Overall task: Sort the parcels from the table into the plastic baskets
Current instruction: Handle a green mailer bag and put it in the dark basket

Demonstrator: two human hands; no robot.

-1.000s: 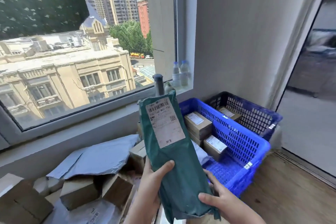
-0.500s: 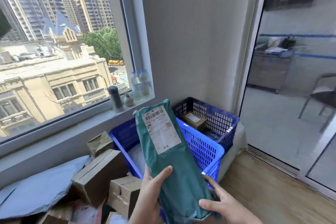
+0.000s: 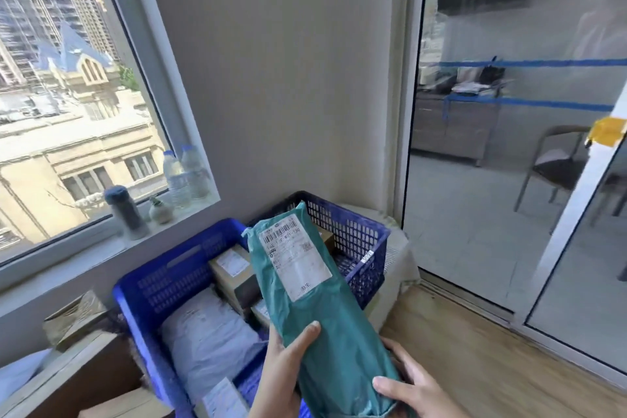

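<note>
I hold the green parcel in both grips, clear of the desk and above the baskets. My left grip clasps its left edge about halfway along, thumb laid across the front and fingers hidden behind. My right grip cups the near end from the right, thumb on the front, the other fingers partly under it. The parcel's long axis runs from my grips up and away, leaning a little left, label facing me. Its far end overlaps the near wall of the far basket, so the length lies over the line where the two baskets meet. The near basket sits below and to the left, on the side of my left grip. The far basket lies straight ahead along the parcel's axis, nearer my right. The near basket holds a pale mailer and several brown boxes with white labels, leaving little open floor. The far basket shows one brown box beside the parcel's tip, and the rest of its floor is partly hidden. I judge a push forward along the axis would suit the far basket, and a tilt to the left the near one. More boxes wait at lower left.
</note>
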